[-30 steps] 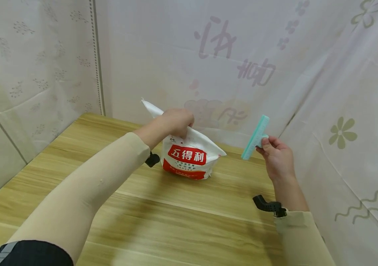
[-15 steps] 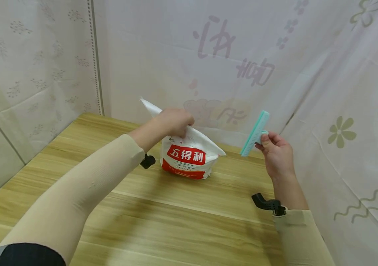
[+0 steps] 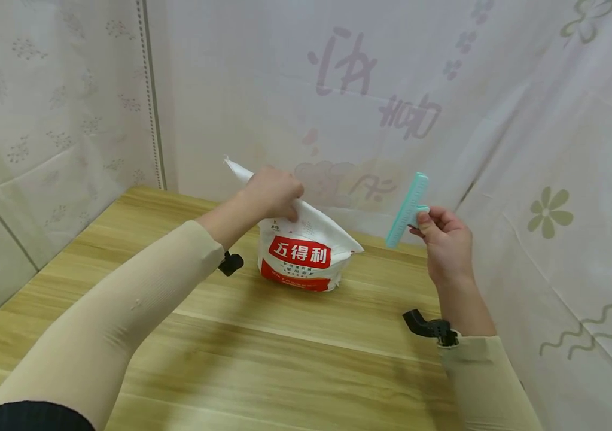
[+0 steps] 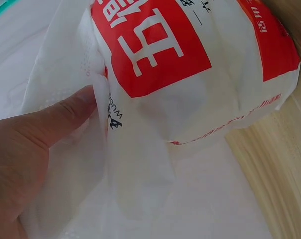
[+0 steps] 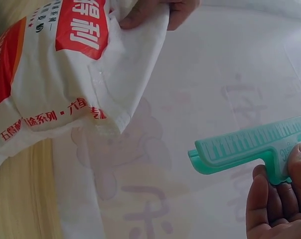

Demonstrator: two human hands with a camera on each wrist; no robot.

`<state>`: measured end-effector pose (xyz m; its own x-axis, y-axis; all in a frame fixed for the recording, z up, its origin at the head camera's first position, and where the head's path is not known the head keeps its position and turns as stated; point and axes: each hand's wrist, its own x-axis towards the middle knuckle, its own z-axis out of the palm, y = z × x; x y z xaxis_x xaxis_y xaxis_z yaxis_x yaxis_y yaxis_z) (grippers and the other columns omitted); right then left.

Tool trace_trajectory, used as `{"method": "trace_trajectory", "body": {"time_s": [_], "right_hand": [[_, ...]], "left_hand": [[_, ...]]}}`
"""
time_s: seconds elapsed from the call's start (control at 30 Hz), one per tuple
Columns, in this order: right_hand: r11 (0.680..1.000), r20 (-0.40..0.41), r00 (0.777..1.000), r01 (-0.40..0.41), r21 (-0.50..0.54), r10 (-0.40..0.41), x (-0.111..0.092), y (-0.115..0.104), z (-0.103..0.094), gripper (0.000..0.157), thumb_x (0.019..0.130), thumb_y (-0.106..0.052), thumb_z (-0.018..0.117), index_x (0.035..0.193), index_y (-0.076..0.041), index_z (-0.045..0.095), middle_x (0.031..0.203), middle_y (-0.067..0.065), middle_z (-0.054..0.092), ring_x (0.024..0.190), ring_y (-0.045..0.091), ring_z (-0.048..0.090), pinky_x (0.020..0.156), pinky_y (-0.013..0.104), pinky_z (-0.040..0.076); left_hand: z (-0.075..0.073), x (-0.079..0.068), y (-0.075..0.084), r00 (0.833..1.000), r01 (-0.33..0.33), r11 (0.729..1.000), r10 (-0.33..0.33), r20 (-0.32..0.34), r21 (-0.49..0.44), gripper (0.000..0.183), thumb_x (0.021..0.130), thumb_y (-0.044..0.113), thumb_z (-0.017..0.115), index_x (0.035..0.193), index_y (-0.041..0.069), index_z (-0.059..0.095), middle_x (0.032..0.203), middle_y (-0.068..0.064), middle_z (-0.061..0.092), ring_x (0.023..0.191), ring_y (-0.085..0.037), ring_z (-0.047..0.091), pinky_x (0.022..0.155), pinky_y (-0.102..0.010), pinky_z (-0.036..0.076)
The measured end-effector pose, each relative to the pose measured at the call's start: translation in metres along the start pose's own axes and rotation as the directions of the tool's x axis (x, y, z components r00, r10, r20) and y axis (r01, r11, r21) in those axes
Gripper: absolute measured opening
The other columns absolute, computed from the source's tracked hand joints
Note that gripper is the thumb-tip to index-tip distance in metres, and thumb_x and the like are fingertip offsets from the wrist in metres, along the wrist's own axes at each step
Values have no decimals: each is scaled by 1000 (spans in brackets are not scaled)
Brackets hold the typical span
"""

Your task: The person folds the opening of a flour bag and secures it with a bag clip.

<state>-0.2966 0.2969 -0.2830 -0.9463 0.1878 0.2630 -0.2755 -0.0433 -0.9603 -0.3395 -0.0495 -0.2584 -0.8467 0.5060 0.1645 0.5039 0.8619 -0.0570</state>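
Note:
A white plastic flour bag with red panels and white lettering stands upright on the table. My left hand pinches its top edge, thumb on the printed side; in the left wrist view the thumb presses the film and the other fingers are hidden behind it. To the right, my right hand holds a mint-green bag clip in the air by its handle, between thumb and fingers. In the right wrist view the clip's long bars lie close together at their free end, apart from the bag.
The bag stands on a wood-grain table near its back edge. A pale patterned curtain hangs behind and to the right. Black camera mounts sit on both wrists.
My right hand has lifted the bag clip slightly and turned it a little. The left hand keeps its grip on the bag's top, shifting slightly left in the head view.

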Motion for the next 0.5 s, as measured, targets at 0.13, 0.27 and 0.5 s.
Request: {"method": "trace_trajectory", "body": {"time_s": [0.13, 0.27, 0.5], "right_hand": [[998, -16, 999, 48, -37, -49, -1, -3, 6, 11, 99, -11, 79, 100, -4, 71, 94, 1, 71, 81, 13, 73, 76, 19, 63], [990, -24, 994, 107, -94, -110, -4, -8, 15, 10, 99, -10, 78, 98, -5, 70, 93, 1, 70, 80, 12, 71, 75, 17, 61], [942, 42, 979, 202, -266, -198, -12, -11, 32, 7, 104, -10, 75, 99, -12, 70, 92, -5, 69, 79, 9, 66, 77, 15, 60]], "left_hand": [[0, -1, 1, 1000, 9, 1000, -9, -3, -4, 25, 91, 36, 89, 100, 16, 78, 98, -2, 79, 91, -24, 70, 86, -46, 60], [-1, -1, 2, 1000, 11, 1000, -11, -11, -8, 25, 91, 36, 90, 99, 16, 78, 98, -2, 79, 92, -24, 70, 87, -47, 59], [0, -2, 2, 1000, 10, 1000, -11, -13, -25, 25, 90, 35, 91, 99, 16, 79, 99, -3, 79, 92, -24, 71, 87, -46, 60]]}}
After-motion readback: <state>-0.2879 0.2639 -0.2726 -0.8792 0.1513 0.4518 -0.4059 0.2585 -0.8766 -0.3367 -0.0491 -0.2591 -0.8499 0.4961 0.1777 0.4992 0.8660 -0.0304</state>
